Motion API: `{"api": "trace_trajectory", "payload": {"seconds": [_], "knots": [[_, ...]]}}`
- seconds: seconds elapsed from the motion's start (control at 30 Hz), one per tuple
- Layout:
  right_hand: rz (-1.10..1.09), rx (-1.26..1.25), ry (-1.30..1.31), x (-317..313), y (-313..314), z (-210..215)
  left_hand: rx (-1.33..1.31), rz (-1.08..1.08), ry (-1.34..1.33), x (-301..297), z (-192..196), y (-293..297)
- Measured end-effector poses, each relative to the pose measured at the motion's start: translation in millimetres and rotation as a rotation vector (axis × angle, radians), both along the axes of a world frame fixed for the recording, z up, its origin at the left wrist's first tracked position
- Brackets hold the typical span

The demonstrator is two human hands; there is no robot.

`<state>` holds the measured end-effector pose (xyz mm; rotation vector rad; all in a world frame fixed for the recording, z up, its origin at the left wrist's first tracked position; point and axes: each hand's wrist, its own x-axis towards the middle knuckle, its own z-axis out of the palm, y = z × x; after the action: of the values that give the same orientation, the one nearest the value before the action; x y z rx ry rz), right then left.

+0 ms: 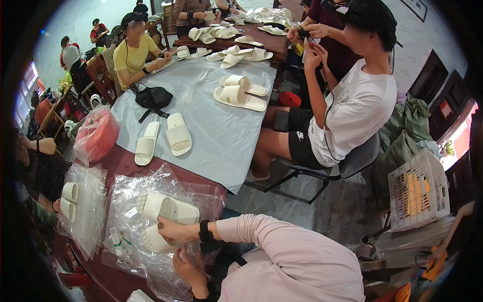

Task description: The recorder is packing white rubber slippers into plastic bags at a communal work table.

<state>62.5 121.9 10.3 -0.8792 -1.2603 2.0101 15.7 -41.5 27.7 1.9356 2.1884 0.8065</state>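
Observation:
A pair of white slippers lies on clear plastic bags [118, 201] in front of me. My right hand [177, 231], with a black band at the wrist, is closed on the nearer slipper [155, 240], fingers at its strap. The farther slipper [181, 211] rests right beside it. My left hand [191, 269] is just below, over the plastic, somewhat blurred; its fingers look apart and I see nothing held in them. A small white-and-green printed packet [121, 242] lies by the slippers.
Another bagged slipper pair [70, 201] is at the left, beside a co-worker's hand. Beyond, a grey-covered table [201, 146] bears more slippers [178, 135] and a black pouch [154, 97]. A co-worker [347, 110] sits at the right. A white crate [418, 194] stands farther right.

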Motion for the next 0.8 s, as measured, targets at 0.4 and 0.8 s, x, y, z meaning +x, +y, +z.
{"api": "trace_trajectory", "payload": {"seconds": [0.4, 0.8], "knots": [[-0.122, 0.887, -0.861, 2.4, 10.9, 6.2, -0.106, -0.357, 0.129, 4.5, -9.1, -3.6], [-0.14, 0.907, -0.588, 40.4, -1.4, 65.5, -0.137, -0.355, 0.12, 2.9, -5.5, -4.6]]}}
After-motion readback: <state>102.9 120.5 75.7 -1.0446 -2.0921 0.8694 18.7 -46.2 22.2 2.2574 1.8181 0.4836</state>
